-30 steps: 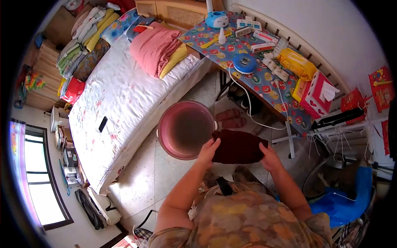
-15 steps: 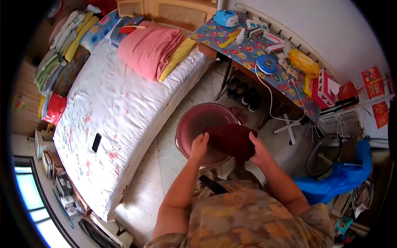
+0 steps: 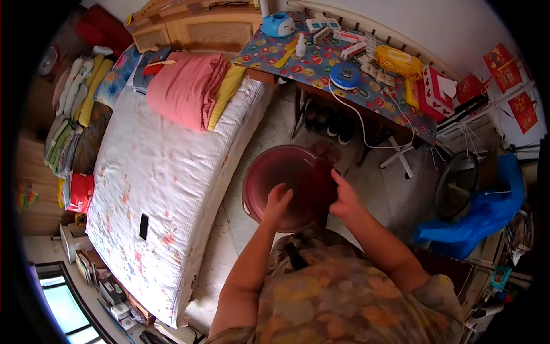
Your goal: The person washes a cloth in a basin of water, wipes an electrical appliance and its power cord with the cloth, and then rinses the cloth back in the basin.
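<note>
A dark red cloth point(image 3: 319, 186) hangs over the right part of a reddish plastic basin point(image 3: 256, 175) on the floor. My right hand point(image 3: 345, 198) is closed on the cloth's right edge. To the left, my left hand point(image 3: 278, 203) is over the basin, its fingers loosely curved and apart from the thumb, with no cloth visible between them. A narrow gap seems to lie between this hand and the cloth. The cloth hides the basin's right side.
On the left is a bed point(image 3: 154, 155) with a folded pink quilt point(image 3: 186, 92) and a black phone point(image 3: 144, 226). A cluttered table point(image 3: 321, 63) stands ahead, with dark shoes point(image 3: 338, 126) beneath. Blue plastic point(image 3: 475, 221) lies at right; pinkish slippers point(image 3: 326, 152) sit behind the basin.
The cloth, earlier stretched between both hands, is now bunched toward my right hand. My left hand has come off its left edge. The right hand has moved slightly left, and the view has shifted.
</note>
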Action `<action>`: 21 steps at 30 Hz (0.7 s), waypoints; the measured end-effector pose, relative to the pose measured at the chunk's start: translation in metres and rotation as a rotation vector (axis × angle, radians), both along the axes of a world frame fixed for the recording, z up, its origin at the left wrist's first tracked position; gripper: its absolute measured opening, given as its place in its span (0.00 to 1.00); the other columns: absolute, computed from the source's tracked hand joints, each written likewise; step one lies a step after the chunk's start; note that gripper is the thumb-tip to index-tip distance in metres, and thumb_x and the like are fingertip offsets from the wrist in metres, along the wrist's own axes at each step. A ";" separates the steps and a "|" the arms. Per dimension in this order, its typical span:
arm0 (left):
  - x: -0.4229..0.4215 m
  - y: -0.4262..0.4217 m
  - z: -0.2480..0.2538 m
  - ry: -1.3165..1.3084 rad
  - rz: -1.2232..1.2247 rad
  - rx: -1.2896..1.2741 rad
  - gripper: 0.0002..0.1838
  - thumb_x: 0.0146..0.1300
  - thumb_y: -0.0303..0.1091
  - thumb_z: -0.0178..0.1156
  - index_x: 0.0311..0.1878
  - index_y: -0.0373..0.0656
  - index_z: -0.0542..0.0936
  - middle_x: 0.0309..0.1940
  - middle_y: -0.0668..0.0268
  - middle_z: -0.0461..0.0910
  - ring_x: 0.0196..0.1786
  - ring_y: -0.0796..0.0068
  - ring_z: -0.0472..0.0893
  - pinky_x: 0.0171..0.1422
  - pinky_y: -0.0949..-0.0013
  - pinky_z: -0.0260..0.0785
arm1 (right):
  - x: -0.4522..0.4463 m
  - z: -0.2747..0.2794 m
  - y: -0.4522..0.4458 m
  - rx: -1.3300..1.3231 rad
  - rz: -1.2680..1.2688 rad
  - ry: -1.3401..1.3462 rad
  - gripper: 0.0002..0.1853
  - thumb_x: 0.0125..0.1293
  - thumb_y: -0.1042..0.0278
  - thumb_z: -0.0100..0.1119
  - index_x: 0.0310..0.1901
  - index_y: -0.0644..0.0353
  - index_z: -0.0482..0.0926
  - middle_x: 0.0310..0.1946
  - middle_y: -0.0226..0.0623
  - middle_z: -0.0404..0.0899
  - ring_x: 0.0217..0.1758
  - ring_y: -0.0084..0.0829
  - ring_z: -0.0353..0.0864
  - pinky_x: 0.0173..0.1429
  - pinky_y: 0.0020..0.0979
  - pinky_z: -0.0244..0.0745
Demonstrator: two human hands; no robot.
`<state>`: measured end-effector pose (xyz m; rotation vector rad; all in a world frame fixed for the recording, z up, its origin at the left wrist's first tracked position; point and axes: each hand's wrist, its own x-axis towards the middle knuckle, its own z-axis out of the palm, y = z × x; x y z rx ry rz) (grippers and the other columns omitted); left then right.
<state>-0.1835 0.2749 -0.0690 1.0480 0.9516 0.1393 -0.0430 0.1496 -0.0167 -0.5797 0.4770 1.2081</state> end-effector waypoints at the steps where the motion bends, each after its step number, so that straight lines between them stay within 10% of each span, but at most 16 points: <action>1: 0.000 -0.003 0.001 -0.029 -0.095 0.135 0.28 0.57 0.43 0.58 0.58 0.44 0.63 0.53 0.65 0.66 0.56 0.71 0.65 0.57 0.69 0.59 | -0.001 0.003 0.004 -0.027 -0.005 -0.017 0.24 0.64 0.51 0.47 0.57 0.57 0.66 0.57 0.36 0.67 0.59 0.35 0.65 0.64 0.38 0.58; 12: 0.026 -0.039 0.057 -0.053 -0.413 0.492 0.32 0.48 0.28 0.60 0.57 0.39 0.59 0.49 0.57 0.70 0.52 0.68 0.73 0.54 0.66 0.67 | 0.016 0.001 0.002 0.168 0.099 -0.148 0.18 0.57 0.74 0.49 0.51 0.57 0.68 0.48 0.32 0.72 0.51 0.32 0.70 0.55 0.37 0.67; 21: 0.038 -0.040 0.074 -0.076 -0.311 0.620 0.21 0.55 0.35 0.57 0.51 0.35 0.68 0.33 0.54 0.77 0.35 0.66 0.77 0.41 0.69 0.67 | 0.020 0.006 0.005 0.133 0.096 -0.285 0.22 0.58 0.81 0.48 0.54 0.53 0.65 0.49 0.30 0.70 0.52 0.30 0.70 0.54 0.35 0.68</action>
